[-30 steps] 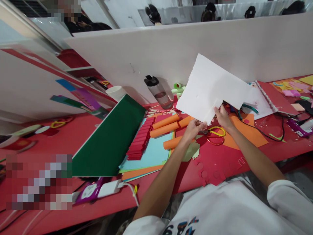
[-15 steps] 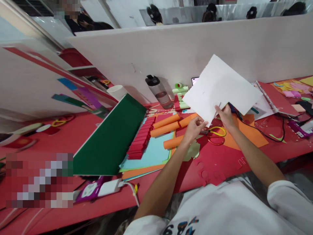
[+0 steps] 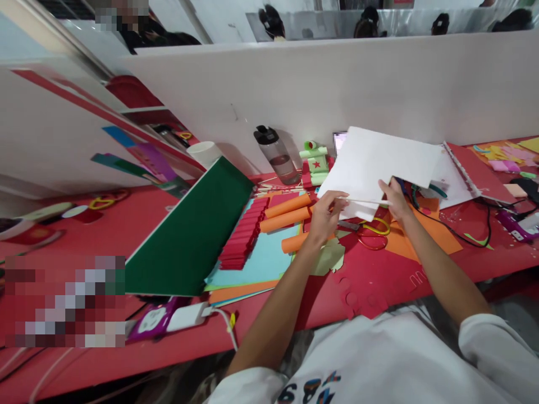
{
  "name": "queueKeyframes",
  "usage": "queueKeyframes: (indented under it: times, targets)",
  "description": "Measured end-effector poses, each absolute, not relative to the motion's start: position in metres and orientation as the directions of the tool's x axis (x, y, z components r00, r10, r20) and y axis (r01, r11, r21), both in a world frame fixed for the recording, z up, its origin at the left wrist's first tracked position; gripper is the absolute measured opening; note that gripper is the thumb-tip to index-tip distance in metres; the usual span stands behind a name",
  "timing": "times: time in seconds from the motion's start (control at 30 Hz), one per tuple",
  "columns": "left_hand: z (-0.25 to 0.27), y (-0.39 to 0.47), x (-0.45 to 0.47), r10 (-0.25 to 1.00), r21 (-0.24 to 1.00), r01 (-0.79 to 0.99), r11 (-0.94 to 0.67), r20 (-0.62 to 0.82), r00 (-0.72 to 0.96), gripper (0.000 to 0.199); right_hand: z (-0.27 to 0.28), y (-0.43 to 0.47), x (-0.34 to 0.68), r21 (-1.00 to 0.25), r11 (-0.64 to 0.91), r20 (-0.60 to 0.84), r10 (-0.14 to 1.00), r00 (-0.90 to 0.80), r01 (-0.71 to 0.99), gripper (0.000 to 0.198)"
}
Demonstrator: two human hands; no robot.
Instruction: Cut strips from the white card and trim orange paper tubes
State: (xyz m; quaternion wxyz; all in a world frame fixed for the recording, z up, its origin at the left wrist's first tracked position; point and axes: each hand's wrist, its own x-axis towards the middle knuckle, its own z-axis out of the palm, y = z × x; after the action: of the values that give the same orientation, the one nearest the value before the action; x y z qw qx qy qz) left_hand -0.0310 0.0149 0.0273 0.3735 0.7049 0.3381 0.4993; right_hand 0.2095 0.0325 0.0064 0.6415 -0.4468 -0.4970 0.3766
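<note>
A white board-like sheet (image 3: 383,154) is held out over the back of the table, tilted away from me. My right hand (image 3: 396,201) is closed on its near side, thumb on top. At its near left corner, my left hand (image 3: 327,217) is closed with fingers pinched. A thin pale strip (image 3: 364,201) spans from one hand to the other; whether it is a separate stick or the sheet's edge I cannot tell. Below the hands lie scissors (image 3: 376,226) with yellow and red handles. Orange paper rolls (image 3: 286,220) lie left of my left hand.
A green board (image 3: 189,235) leans on the left beside red folded paper strips (image 3: 240,241). Behind them stands a water bottle (image 3: 278,157). Orange paper (image 3: 433,235) and a black cable (image 3: 471,242) lie to the right. A power strip (image 3: 160,321) sits at the front edge.
The white sheet has tilted down and flatter, its far corner dropping. My left hand has shifted slightly left and up, and the hands are farther apart along the pale strip.
</note>
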Motion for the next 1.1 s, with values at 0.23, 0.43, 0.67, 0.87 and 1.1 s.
queueKeyframes:
  times: [0.23,0.43,0.67,0.87,1.1]
  targets:
    - [0.023,0.016,-0.031,0.734,0.694,0.252,-0.674,0.591,0.334,0.024,0.026,0.007,0.185,-0.960,0.280,0.281,0.958,-0.056,-0.028,0.050]
    - [0.020,0.010,-0.029,0.646,0.639,0.209,-0.741,0.591,0.483,0.045,0.039,-0.004,0.183,-0.940,0.340,0.329,0.920,-0.214,0.017,0.051]
    - [0.021,0.010,-0.027,0.485,0.475,0.219,-0.852,0.561,0.671,0.058,0.036,-0.005,0.183,-0.940,0.320,0.290,0.931,-0.222,0.114,0.051]
    - [0.013,0.012,-0.022,0.492,0.375,0.320,-0.870,0.632,0.599,0.053,0.031,0.000,0.181,-0.942,0.336,0.330,0.933,-0.145,0.020,0.050]
    - [0.001,0.021,-0.023,0.530,0.384,0.367,-0.847,0.657,0.536,0.057,0.019,0.019,0.191,-0.924,0.366,0.345,0.923,0.173,-0.108,0.045]
